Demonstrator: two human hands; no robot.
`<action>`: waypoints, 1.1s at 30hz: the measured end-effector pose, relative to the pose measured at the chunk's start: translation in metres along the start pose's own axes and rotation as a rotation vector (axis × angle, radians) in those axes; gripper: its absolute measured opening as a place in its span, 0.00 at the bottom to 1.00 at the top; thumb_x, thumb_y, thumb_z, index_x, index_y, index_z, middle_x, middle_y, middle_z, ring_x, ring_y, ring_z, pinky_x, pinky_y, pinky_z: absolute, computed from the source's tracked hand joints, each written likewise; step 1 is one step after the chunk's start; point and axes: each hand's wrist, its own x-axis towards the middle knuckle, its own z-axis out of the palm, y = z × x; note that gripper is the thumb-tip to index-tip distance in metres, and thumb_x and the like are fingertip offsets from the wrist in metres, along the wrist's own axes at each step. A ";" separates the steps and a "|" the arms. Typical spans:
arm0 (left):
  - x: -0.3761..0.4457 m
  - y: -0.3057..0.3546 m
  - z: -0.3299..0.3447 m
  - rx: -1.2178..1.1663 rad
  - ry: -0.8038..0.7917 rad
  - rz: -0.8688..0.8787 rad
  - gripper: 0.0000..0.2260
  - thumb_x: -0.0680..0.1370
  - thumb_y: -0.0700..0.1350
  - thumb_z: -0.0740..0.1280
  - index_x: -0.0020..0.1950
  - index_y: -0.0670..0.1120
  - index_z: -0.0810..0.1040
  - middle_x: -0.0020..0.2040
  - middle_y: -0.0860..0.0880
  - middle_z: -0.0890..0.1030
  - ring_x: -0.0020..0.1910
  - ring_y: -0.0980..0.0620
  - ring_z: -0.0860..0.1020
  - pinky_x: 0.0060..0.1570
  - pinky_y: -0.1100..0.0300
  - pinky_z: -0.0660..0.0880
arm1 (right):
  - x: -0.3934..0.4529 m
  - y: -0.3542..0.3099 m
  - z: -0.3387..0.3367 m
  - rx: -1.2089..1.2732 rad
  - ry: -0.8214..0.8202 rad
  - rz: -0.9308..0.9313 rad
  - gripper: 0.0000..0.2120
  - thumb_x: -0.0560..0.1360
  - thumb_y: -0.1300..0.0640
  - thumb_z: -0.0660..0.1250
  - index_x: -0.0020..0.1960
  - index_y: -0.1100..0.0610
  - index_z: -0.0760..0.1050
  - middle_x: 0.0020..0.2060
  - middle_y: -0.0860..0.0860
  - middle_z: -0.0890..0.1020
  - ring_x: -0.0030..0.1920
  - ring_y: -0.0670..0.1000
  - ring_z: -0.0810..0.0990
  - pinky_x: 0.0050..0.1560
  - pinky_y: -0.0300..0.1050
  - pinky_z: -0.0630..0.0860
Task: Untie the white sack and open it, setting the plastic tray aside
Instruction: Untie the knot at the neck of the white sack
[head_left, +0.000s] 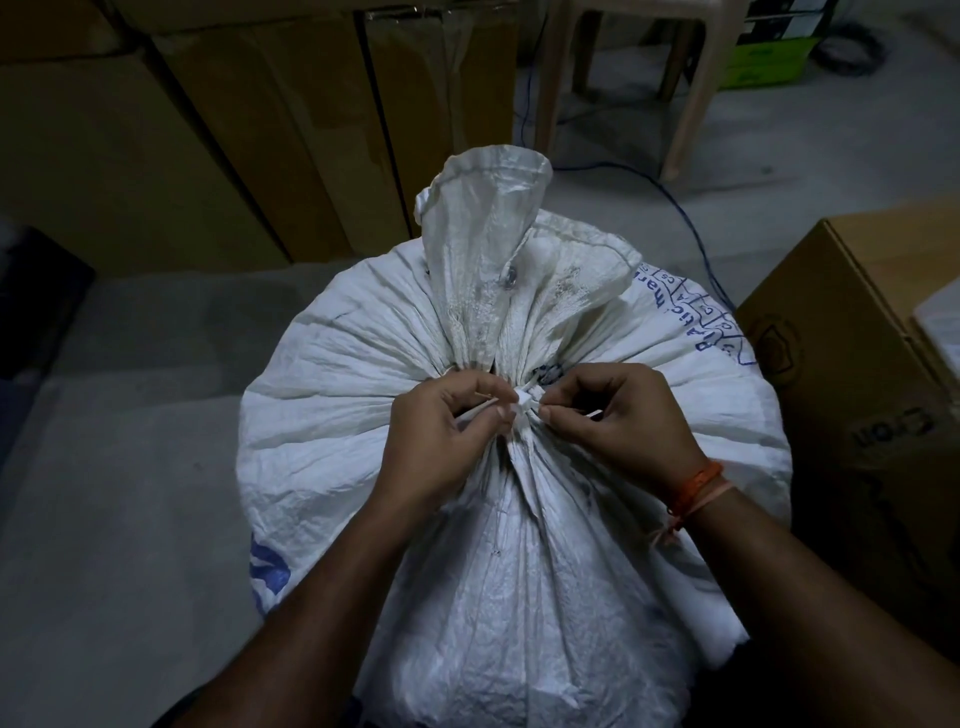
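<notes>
— At centre of the floor, item one?

— White sack (509, 467), woven plastic, full and rounded, standing upright on the grey floor (130, 467). Blue printing on its right shoulder and at its lower left. Neck gathered tight and still tied; the loose mouth of the sack stands up beyond the tie, leaning away from the wearer.

— The tie itself?

— White cord, small knot (525, 401) at the near side of the gathered neck. One strand runs left, one runs right.

— Hands?

— Left hand (447, 431): fingers curled, thumb and forefinger pinching the left strand right beside the knot. Right hand (623, 415): fingers curled likewise, pinching the right strand just beside the knot, the strand's end sticking out past the fingers. Both hands rest against the pleated sacking. Orange thread band (696, 488) on the right wrist.

— Surroundings, outward?

— Tall brown cartons (234, 130) in a row behind the sack, against the back. Open cardboard box (857, 338) near the sack's right, printed lettering on its side. Pale plastic chair legs (685, 104) at upper right. Blue cable (691, 223) trailing across the floor behind the sack. Green-and-black box (769, 52) in the far right corner, too dim to read. Dark object at the left edge, cannot tell what.
</notes>
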 end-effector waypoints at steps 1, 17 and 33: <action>0.000 0.000 0.000 -0.008 0.000 -0.004 0.06 0.76 0.39 0.75 0.48 0.50 0.88 0.46 0.50 0.90 0.46 0.50 0.90 0.53 0.41 0.86 | 0.000 0.000 0.000 -0.005 -0.002 -0.005 0.03 0.70 0.59 0.79 0.40 0.56 0.85 0.34 0.49 0.87 0.37 0.46 0.86 0.43 0.50 0.85; -0.005 0.006 -0.002 -0.029 0.018 -0.040 0.09 0.77 0.34 0.75 0.47 0.48 0.88 0.45 0.49 0.90 0.45 0.50 0.90 0.54 0.42 0.86 | -0.002 -0.003 -0.001 -0.007 0.011 -0.009 0.04 0.71 0.65 0.78 0.40 0.57 0.86 0.33 0.49 0.86 0.33 0.40 0.82 0.38 0.33 0.76; -0.008 0.012 -0.004 -0.019 0.023 -0.046 0.08 0.78 0.33 0.74 0.48 0.45 0.88 0.45 0.48 0.91 0.44 0.50 0.90 0.53 0.48 0.87 | -0.001 -0.007 0.003 -0.036 0.025 -0.048 0.05 0.70 0.66 0.78 0.40 0.57 0.87 0.32 0.48 0.86 0.31 0.39 0.81 0.36 0.31 0.74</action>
